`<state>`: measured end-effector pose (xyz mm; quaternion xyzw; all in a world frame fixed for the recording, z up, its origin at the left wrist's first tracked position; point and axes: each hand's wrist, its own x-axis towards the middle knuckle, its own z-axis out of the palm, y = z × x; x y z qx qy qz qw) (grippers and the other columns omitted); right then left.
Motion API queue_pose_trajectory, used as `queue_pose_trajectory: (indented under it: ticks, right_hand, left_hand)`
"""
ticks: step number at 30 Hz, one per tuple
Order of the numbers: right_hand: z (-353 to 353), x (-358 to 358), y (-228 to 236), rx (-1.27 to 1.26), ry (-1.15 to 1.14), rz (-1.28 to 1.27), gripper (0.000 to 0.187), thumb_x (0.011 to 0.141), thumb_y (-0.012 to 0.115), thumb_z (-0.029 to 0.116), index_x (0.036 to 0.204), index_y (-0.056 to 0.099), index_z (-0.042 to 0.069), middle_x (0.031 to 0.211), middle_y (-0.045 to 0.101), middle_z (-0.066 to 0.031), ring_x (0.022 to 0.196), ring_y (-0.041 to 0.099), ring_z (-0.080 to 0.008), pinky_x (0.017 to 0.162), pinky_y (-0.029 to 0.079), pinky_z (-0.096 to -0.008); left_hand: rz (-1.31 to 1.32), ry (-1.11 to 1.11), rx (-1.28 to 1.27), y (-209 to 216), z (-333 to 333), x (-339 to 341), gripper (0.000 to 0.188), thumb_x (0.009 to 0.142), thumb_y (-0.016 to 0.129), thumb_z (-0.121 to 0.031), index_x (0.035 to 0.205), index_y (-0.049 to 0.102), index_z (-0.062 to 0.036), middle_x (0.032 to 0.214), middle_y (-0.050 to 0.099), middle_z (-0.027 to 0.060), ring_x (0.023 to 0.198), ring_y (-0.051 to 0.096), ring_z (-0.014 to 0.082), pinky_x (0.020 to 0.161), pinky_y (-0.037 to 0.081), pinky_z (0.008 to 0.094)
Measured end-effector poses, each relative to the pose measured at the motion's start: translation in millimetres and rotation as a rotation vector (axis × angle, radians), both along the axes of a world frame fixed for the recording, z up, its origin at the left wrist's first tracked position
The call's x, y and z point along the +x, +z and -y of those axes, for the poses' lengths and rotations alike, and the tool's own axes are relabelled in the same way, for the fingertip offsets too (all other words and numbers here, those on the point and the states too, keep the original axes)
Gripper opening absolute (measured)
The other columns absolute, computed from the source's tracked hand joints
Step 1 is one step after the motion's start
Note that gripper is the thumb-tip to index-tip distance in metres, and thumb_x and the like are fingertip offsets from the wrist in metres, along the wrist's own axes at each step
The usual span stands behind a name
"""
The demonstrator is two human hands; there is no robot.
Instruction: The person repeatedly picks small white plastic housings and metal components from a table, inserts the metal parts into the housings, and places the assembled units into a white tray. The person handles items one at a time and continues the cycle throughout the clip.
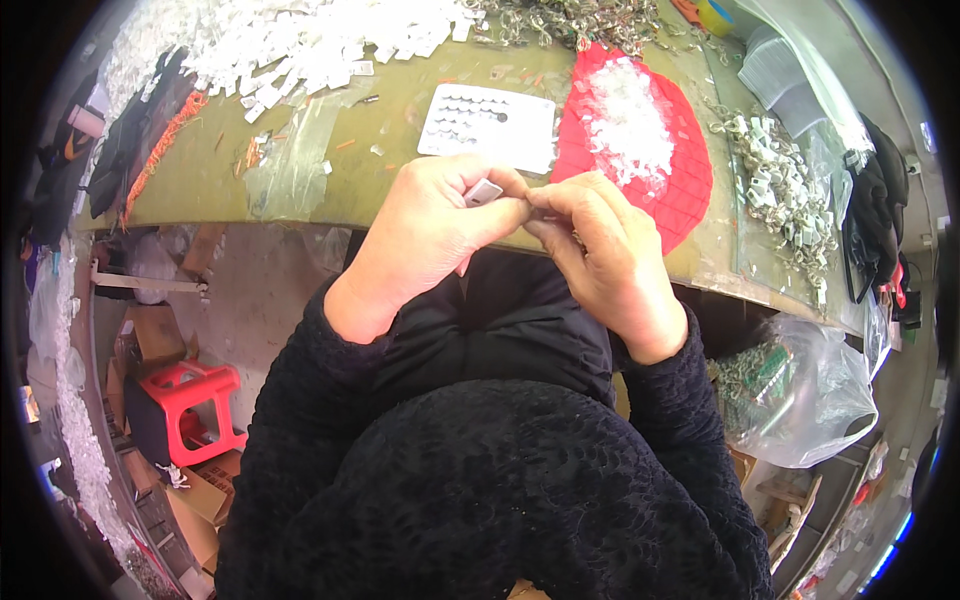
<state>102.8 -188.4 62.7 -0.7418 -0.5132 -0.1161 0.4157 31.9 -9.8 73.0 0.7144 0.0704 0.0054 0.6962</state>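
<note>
Both hands meet fingertip to fingertip above the near edge of the table. In my left hand [425,225] is a small white plastic piece [483,192], its end showing between thumb and curled fingers. My right hand [610,250] is closed in a pinch against the left fingertips; whatever lies between its fingers is hidden. Just beyond the hands lies a white card [488,125] with rows of dark wavy marks and one small dark round thing on it. Right of the card, small clear pieces [630,120] are heaped on a red cloth [690,205].
White plastic pieces [290,45] form a big pile at the far left of the table [370,190]. Metal clips [570,20] lie at the back, and white pieces with metal clips [790,190] at the right. A red stool [200,400] and a clear bag [800,400] are below.
</note>
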Motion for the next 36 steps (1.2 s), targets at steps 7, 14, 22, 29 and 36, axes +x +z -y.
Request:
queue_pose_trajectory:
  ticks: [7, 14, 22, 29, 36]
  right_hand:
    - [-2, -5, -2, 0.001, -0.098, 0.015, 0.018, 0.079, 0.069, -0.001, 0.094, 0.062, 0.006, 0.076, 0.061, -0.0083, 0.066, 0.063, -0.0295, 0.055, 0.050, -0.0374]
    - [-3, 10, 2, -0.121, -0.038, -0.074, 0.015, 0.084, 0.070, -0.002, 0.096, 0.063, 0.002, 0.072, 0.063, -0.0092, 0.059, 0.062, -0.0236, 0.053, 0.049, -0.0311]
    - [-41, -27, -7, 0.301, 0.075, -1.253, 0.010, 0.098, 0.058, 0.007, 0.101, 0.056, -0.002, 0.076, 0.061, -0.0049, 0.048, 0.054, -0.0096, 0.044, 0.042, -0.0203]
    - [-41, -22, -13, 0.428, 0.121, -1.459, 0.014, 0.098, 0.060, 0.012, 0.099, 0.056, -0.002, 0.073, 0.062, -0.0064, 0.046, 0.055, -0.0118, 0.043, 0.041, -0.0225]
    - [-39, -21, -10, 0.485, 0.119, -1.458, 0.009, 0.098, 0.058, 0.007, 0.098, 0.056, -0.002, 0.061, 0.048, -0.0024, 0.040, 0.045, -0.0120, 0.040, 0.042, -0.0241]
  left_hand:
    - [0.019, 0.077, -0.146, -12, 3, 2, 0.008, 0.093, 0.060, -0.006, 0.093, 0.067, -0.0022, 0.069, 0.064, 0.0007, 0.042, 0.043, 0.0023, 0.038, 0.028, 0.0195]
    - [0.010, 0.082, -0.472, -33, -7, 9, 0.025, 0.102, 0.051, -0.020, 0.095, 0.064, -0.0007, 0.074, 0.066, 0.0079, 0.043, 0.046, 0.0072, 0.040, 0.034, 0.0227]
    - [0.220, 0.366, -0.751, -44, 16, 16, 0.034, 0.107, 0.038, -0.030, 0.104, 0.057, -0.0021, 0.101, 0.064, 0.0130, 0.089, 0.061, 0.0187, 0.082, 0.051, 0.0355]
    - [0.361, 0.053, -1.051, -39, 9, 6, 0.041, 0.100, 0.046, -0.016, 0.136, 0.042, 0.0036, 0.139, 0.049, 0.0201, 0.131, 0.046, 0.0304, 0.112, 0.036, 0.0423]
    - [0.204, -0.085, -0.887, -43, 4, -4, 0.054, 0.098, 0.053, -0.002, 0.147, 0.033, 0.0049, 0.142, 0.049, 0.0158, 0.129, 0.048, 0.0210, 0.108, 0.039, 0.0330]
